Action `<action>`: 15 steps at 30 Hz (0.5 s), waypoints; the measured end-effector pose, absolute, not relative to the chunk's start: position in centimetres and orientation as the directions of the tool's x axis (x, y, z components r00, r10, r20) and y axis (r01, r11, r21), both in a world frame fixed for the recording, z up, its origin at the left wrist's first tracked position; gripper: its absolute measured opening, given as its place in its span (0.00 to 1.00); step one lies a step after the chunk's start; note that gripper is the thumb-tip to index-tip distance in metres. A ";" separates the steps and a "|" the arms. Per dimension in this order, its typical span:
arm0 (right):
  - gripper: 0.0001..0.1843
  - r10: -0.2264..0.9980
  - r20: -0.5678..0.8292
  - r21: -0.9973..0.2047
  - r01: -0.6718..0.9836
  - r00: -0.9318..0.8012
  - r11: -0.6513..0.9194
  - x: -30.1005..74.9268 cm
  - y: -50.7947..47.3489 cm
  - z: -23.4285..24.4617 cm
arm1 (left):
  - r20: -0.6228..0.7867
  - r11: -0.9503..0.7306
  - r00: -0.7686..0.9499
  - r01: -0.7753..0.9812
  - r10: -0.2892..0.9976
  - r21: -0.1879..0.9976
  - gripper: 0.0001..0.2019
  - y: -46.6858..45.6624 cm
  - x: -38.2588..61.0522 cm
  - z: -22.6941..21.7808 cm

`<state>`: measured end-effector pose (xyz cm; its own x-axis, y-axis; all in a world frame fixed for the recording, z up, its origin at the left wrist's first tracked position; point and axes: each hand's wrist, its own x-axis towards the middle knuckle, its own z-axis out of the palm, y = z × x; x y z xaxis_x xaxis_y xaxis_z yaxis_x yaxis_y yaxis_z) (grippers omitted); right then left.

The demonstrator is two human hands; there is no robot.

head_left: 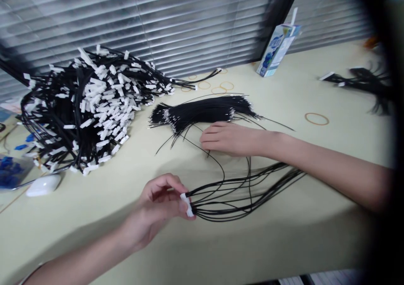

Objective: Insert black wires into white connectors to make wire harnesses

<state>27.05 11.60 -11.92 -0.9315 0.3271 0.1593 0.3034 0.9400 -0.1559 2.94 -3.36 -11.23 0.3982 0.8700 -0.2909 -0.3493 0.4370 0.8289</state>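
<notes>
Pinched a white plug (187,205) in the left hand (156,211) over the near part of the surface (202,251), probably to steady it with the wired side free. Trailed its black wires (277,187) rightward beneath the right forearm (334,167), likely for clearance from the pinch. Rested the right hand (224,140), loosely bent, at the near edge of a wire pile (205,110), seemingly for short reach; could not tell whether grasping any strand. Heaped white-ended cables (110,104) at the left, perhaps for elbow room, beyond a computer mouse (43,185). Scattered rubber bands (317,124) over the pale, smooth surface; stood a drink carton (274,51) toward the back. Closed off behind by slatted blinds (189,20).
</notes>
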 end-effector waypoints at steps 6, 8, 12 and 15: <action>0.12 0.659 0.267 -0.410 0.536 -0.703 0.738 26.8 11.8 -11.0 | -0.294 0.434 0.387 -0.349 0.874 0.831 0.07 -3.3 2.9 -11.1; 0.13 0.731 0.301 -0.490 0.558 -0.612 0.670 26.5 11.1 -9.8 | -0.299 0.435 0.377 -0.354 0.877 0.828 0.07 -3.3 2.9 -11.1; 0.09 0.730 0.324 -0.544 0.513 -0.602 0.664 25.5 7.4 -6.8 | -0.297 0.429 0.365 -0.361 0.882 0.828 0.07 -3.3 3.0 -11.2; 0.10 0.666 0.375 -0.409 0.530 -0.645 0.743 25.6 3.9 -5.0 | -0.287 0.418 0.365 -0.361 0.886 0.833 0.07 -3.3 2.9 -11.3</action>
<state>25.58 3.86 -4.96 -0.6450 0.6659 0.3750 0.5297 0.7432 -0.4087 2.93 -3.30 -11.32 0.3651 0.8858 -0.2866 -0.3609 0.4184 0.8335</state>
